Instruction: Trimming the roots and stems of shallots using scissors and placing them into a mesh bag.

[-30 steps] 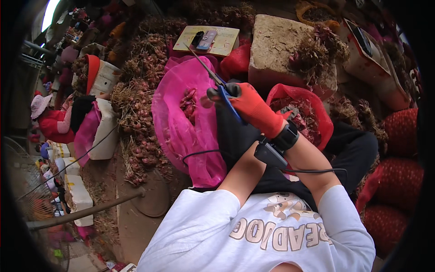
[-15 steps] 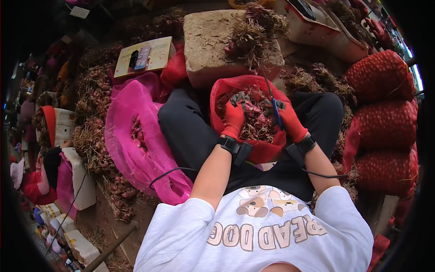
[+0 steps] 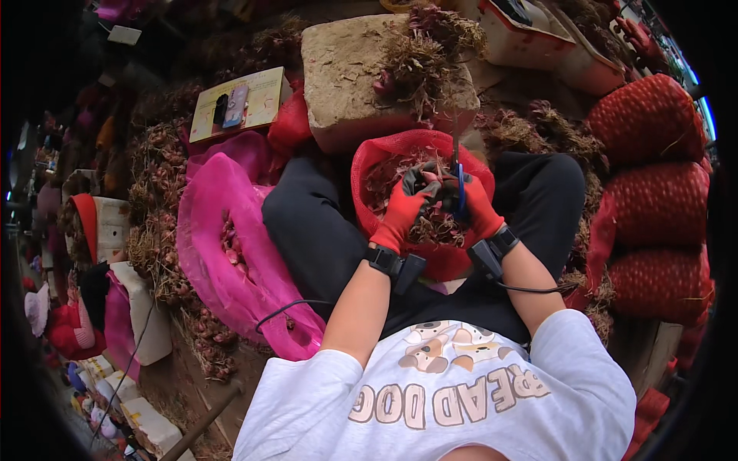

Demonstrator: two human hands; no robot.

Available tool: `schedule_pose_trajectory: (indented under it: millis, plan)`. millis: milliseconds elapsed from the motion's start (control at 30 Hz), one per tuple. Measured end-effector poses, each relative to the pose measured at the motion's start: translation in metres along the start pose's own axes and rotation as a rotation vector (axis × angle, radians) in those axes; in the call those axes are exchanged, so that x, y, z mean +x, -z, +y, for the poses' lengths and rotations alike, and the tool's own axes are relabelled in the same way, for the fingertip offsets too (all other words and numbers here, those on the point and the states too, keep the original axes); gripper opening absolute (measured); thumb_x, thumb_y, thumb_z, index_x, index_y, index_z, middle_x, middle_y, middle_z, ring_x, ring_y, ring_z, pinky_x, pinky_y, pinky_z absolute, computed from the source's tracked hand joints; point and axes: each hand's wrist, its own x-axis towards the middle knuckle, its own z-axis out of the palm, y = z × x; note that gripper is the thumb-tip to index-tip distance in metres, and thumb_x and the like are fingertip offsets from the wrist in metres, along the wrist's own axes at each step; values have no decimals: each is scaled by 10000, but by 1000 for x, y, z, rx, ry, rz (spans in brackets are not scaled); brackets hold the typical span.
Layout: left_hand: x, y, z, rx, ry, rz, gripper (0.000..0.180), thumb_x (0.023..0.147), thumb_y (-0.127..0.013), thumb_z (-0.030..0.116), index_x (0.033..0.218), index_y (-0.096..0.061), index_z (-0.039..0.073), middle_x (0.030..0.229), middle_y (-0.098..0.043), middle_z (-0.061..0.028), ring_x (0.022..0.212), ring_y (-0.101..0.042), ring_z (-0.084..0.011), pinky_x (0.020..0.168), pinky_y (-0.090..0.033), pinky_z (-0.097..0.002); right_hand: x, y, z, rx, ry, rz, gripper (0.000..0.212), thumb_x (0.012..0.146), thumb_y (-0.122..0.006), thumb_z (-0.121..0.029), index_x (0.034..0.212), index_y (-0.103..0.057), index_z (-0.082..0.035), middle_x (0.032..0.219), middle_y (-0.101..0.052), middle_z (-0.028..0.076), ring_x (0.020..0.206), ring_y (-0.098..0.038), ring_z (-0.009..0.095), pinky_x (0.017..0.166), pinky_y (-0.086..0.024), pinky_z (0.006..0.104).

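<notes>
Between my knees a red mesh bag [image 3: 367, 165] stands with its mouth spread wide, filled with loose shallots and dry stalks [image 3: 434, 230]. Over its middle, my left hand [image 3: 406, 206], in a red glove with dark fingertips, is closed with its fingers curled around shallots, partly hidden by the glove. Close beside it my right hand [image 3: 478, 203], gloved alike, grips scissors [image 3: 460, 184] with a blue handle. The scissors' blades point away from me, toward the bag's far rim. The two hands' fingertips nearly meet.
A pale foam block [image 3: 346, 77] carrying a bunch of dried shallots [image 3: 419, 61] stands beyond the bag. To the left lie a pink mesh bag [image 3: 207, 200] with shallots and a board [image 3: 257, 100] with a phone. Full red sacks [image 3: 653, 200] are stacked at right.
My left hand has moved up and right from the bag's left side to its middle, beside the right hand. The right hand shifted slightly left, and the scissors now stand more upright.
</notes>
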Motion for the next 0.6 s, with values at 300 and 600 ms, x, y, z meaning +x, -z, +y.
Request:
schedule_pose_trajectory:
  millis: [300,600]
  plan:
    - [3,-1,-12,277,-226,61,544,757,-599,-117,1264,-444,7,1181,-528,-67,1032,-528,-126,884,-463,-260,-1,-14,-11,-453,277,66,191,821,-633,-146,964,-632,-20,743,-634,38,580,-590,88,497,-469,209]
    - [-9,-26,22,-259,-44,-79,546,812,-558,-85,1316,-377,22,1124,-527,-62,967,-551,-121,860,-477,-265,5,15,8,465,-12,38,234,850,-596,-181,1014,-598,-14,825,-626,53,615,-604,128,519,-492,251]
